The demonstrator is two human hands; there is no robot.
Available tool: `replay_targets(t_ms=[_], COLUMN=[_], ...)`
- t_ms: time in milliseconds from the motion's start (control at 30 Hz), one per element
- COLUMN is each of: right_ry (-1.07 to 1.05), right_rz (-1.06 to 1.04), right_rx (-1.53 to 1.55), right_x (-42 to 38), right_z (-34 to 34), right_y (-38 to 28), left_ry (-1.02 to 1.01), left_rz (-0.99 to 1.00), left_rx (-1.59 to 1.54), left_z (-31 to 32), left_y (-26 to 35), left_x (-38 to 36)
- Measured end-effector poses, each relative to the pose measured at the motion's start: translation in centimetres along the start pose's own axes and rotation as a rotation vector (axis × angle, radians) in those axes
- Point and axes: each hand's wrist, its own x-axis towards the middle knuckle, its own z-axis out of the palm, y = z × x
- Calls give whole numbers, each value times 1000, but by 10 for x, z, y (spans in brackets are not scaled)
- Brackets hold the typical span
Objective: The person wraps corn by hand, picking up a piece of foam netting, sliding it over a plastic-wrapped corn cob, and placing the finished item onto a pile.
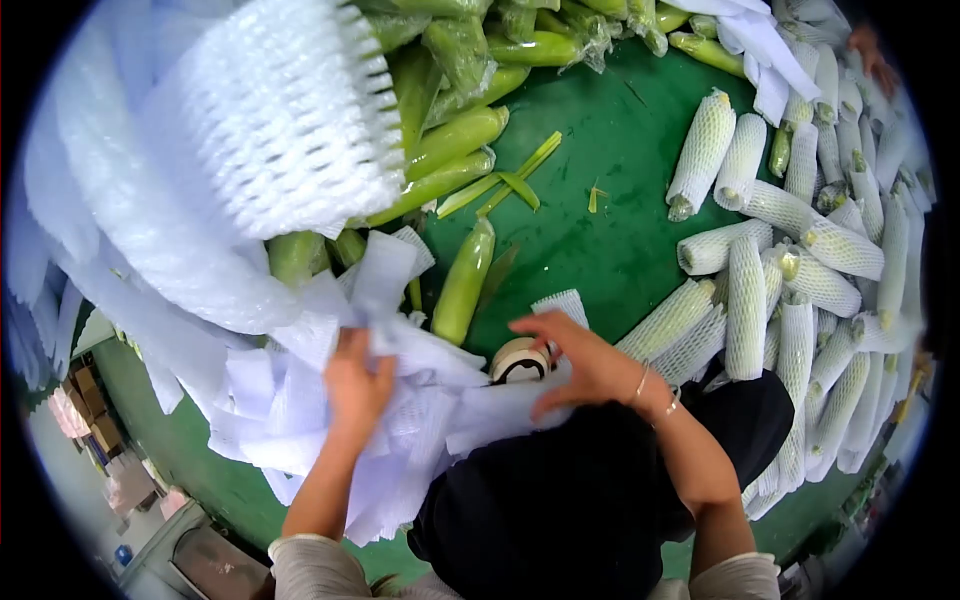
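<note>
My left hand (355,385) grips a flat white foam net sleeve (385,270) at the edge of a heap of such sleeves (300,400). My right hand (580,365) rests with fingers spread on a white sleeve (500,410) lying over my lap, its fingertips next to a roll of tape (518,362). An unwrapped green corn cob (465,283) lies on the green table (600,230) just beyond both hands.
Several bare green cobs (455,140) pile up at the back left. Cobs wrapped in white netting (800,290) are stacked along the right. A big bundle of net sleeves (270,110) looms at upper left. Another person's hand (868,45) shows at top right.
</note>
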Motion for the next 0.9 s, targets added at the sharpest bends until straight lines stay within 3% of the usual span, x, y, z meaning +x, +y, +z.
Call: replay_targets(t_ms=[33, 100, 133, 200, 267, 333, 367, 400, 433, 467, 500, 567, 633, 667, 700, 733, 800, 833, 900], right_ry=[-54, -7, 38, 15, 2, -11, 62, 136, 341, 415, 406, 175, 211, 370, 476, 579, 678, 727, 890], right_rz=[-51, -13, 35, 78, 122, 62, -1, 246, 104, 62, -65, -433, -480, -530, -490, -447, -413, -289, -206], right_rx=[-4, -23, -30, 51, 125, -49, -126, -369, -535, -678, -804, -589, -406, -343, -136, 76, 390, 347, 555], right_x=[-10, -41, -58, -89, -100, -105, -107, -103, -100, -91, -76, -35, 2, 18, 28, 38, 59, 63, 78], right_z=[1, 4, 8, 24, 27, 21, 13, -3, -21, -49, -73, -93, -93, -95, -91, -88, -75, -69, -50], right_y=[-2, -2, -1, 2, 0, -6, -4, -28, -31, -45, -70, -96, -121, -118, -112, -102, -61, -46, -14], left_ry=[42, 373, 372, 168, 141, 142, 78, 15, -8, -53, -104, 103, -255, -569, -640, -543, -453, -461, -388], left_rz=[-162, 147, 140, -256, -231, 76, 122, 164, 261, 326, 386, 762, 622, 450, 320, 343, 146, 147, -12], left_rx=[28, 464, 466, 363, 385, 403, 433, 464, 326, -5, -339, -408, -568, -570, -1002, -1139, -1202, -1202, -1176], left_z=[-9, -10, -21, -51, -62, -94, -113, -132, -146, -157, -159, -131, -86, -75, -48, -30, -16, -9, 5], left_y=[-13, -64, -60, -48, -46, 2, 27, 50, 64, 81, 99, 153, 191, 190, 186, 182, 180, 177, 166], left_x=[-3, -18, -19, -14, -16, -18, -20, -22, -22, -19, -12, 29, 60, 74, 81, 84, 88, 95, 109])
